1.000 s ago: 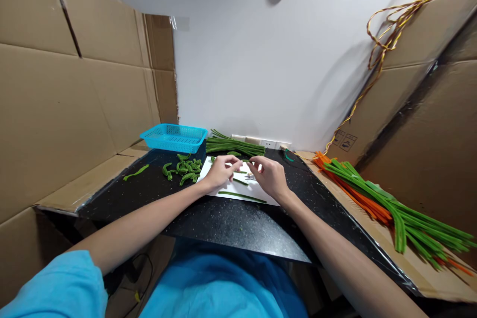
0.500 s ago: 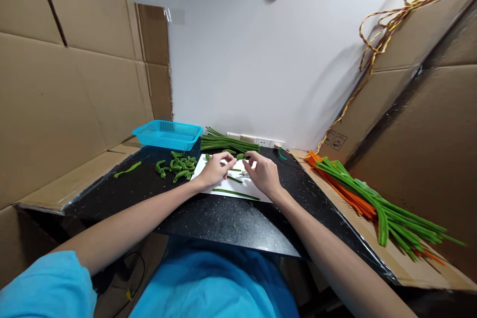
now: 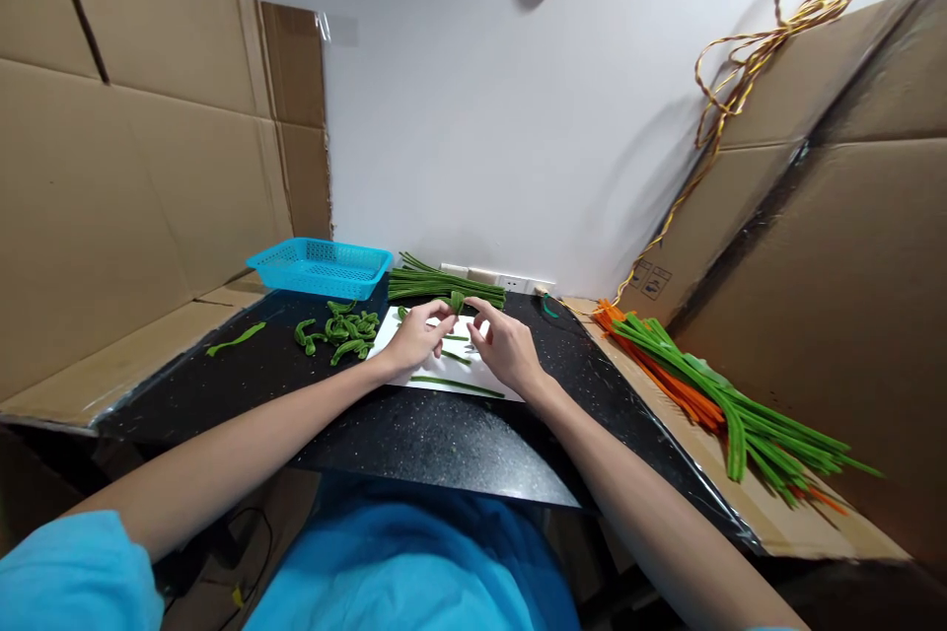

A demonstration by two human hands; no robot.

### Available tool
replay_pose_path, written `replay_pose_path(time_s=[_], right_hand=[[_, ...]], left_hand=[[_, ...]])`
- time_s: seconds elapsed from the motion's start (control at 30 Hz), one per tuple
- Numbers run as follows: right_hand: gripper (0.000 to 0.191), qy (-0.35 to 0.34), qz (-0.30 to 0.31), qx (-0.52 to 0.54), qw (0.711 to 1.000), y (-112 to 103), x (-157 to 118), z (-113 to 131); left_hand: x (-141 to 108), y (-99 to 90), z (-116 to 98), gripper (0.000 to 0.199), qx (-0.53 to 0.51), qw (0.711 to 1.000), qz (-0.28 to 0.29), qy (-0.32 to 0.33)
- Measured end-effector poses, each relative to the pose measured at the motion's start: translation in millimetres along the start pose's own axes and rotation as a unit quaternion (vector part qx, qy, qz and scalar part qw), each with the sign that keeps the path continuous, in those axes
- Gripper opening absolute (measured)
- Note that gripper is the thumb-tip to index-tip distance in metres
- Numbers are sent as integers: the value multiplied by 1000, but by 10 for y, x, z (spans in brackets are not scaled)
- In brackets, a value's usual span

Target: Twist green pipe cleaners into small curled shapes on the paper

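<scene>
My left hand [image 3: 418, 345] is closed in a pinch on a small bent green pipe cleaner [image 3: 457, 301] above the white sheet. Close to its right side is my right hand [image 3: 509, 347], thumb and index finger apart, with nothing visible between them; whether the index tip touches the piece I cannot tell. Beneath both hands lies the white sheet [image 3: 484, 377], with a straight green pipe cleaner [image 3: 459, 385] along its near edge and shorter green pieces [image 3: 456, 356] further in. A small greyish object by my right thumb is mostly hidden.
Left of the sheet lies a pile of curled green pieces [image 3: 353, 330]; behind it is a blue basket [image 3: 326, 288]. Straight green pipe cleaners [image 3: 436, 284] lie at the back. A green-and-orange bundle [image 3: 710, 380] rests on cardboard at right. Cardboard walls [image 3: 148, 168] flank the black table [image 3: 414, 439].
The green piece now stands up more visibly between my hands. My right thumb and index finger have spread slightly apart. The whole view has shifted a little.
</scene>
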State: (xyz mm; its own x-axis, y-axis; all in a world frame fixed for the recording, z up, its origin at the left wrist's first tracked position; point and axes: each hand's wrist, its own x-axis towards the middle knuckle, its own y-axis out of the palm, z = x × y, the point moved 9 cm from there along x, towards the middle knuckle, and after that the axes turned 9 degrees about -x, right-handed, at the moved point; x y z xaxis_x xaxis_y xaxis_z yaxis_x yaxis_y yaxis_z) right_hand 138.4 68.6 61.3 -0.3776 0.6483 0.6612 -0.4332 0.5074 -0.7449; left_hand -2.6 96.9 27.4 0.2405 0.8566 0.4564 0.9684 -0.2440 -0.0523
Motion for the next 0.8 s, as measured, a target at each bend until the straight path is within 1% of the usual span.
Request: replay_pose_path(time_s=[0.07, 0.23, 0.33, 0.5, 0.53, 0.7, 0.8], right_hand=[[36, -4, 2, -6, 1000, 10, 0, 2], [38, 8, -1, 1, 1000, 1, -9, -19], [43, 10, -14, 20, 1000, -31, -18, -10], [61, 4, -30, 50, 998, -58, -31, 11], [61, 3, -31, 48, 998, -56, -32, 10], [34, 12, -46, 29, 998, -88, -30, -21], [29, 24, -71, 33, 997, -147, -28, -46]], left_hand=[[-3, -14, -21, 38, -10, 1000, -8, -3], [-14, -21, -78, 43, -8, 1000, -12, -3], [-12, -3, -56, 47, -7, 1000, -5, -7], [-1, 11, -9, 48, 8, 1000, 7, 2], [0, 10, -2, 48, 9, 1000, 9, 4], [-3, 5, 28, 44, 19, 1000, 14, 3], [-5, 2, 36, 42, 21, 1000, 13, 0]])
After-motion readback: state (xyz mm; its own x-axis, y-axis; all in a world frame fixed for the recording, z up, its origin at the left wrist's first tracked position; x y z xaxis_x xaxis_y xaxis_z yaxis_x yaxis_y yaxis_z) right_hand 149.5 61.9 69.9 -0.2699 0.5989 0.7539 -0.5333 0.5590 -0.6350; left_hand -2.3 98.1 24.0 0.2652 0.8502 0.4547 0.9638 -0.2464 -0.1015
